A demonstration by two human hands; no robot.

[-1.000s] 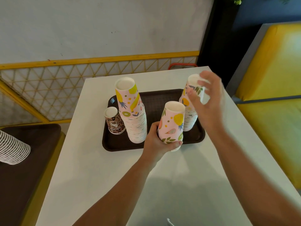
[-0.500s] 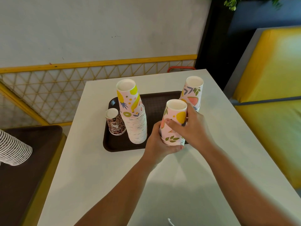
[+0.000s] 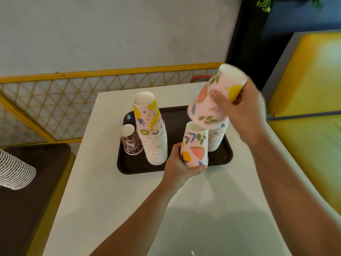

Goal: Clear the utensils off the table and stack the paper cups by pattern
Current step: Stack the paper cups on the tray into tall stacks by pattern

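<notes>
My left hand [image 3: 180, 168] grips a small upside-down stack of pink fruit-pattern cups [image 3: 195, 145] at the tray's front edge. My right hand [image 3: 239, 108] holds one pink fruit-pattern cup [image 3: 212, 100], tilted and lifted above that stack. A tall stack of fruit-pattern cups [image 3: 152, 130] stands upside down on the dark brown tray [image 3: 129, 167]. Another fruit-pattern stack [image 3: 216, 139] stands at the tray's right, mostly hidden behind the lifted cup. A leopard-print cup [image 3: 130, 140] sits upside down at the tray's left.
The tray lies on a white table [image 3: 110, 200]. A stack of striped white cups [image 3: 14, 172] lies on its side on a dark seat at left. A yellow bench [image 3: 313, 108] is at right. A yellow lattice railing [image 3: 55, 108] runs behind the table.
My right hand came from the right stack to the cups in my left hand, pulled the top cup off and lifted it up and to the right. My left hand kept its hold.
</notes>
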